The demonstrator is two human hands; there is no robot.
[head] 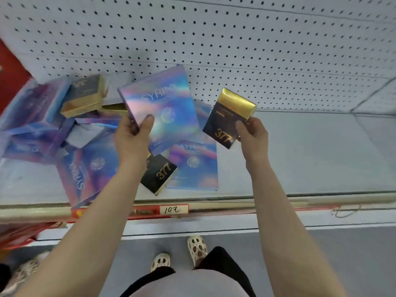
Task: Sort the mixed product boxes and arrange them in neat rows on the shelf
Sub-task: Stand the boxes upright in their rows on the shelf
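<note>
Sorting underway: our left hand (pixel 132 133) pinches 1 holographic box (pixel 159 103), our right hand (pixel 252 133) pinches 1 black-and-gold box (pixel 227 118), both held above the mixed pile (pixel 85 146). Next, we judge, each needs its own row on the shelf (pixel 310 157).

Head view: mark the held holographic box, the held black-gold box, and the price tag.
holographic box (pixel 162 103), head view, front face
black-gold box (pixel 222 123), head view, dark front panel
price tag (pixel 174 209), head view, white handwritten part
</note>
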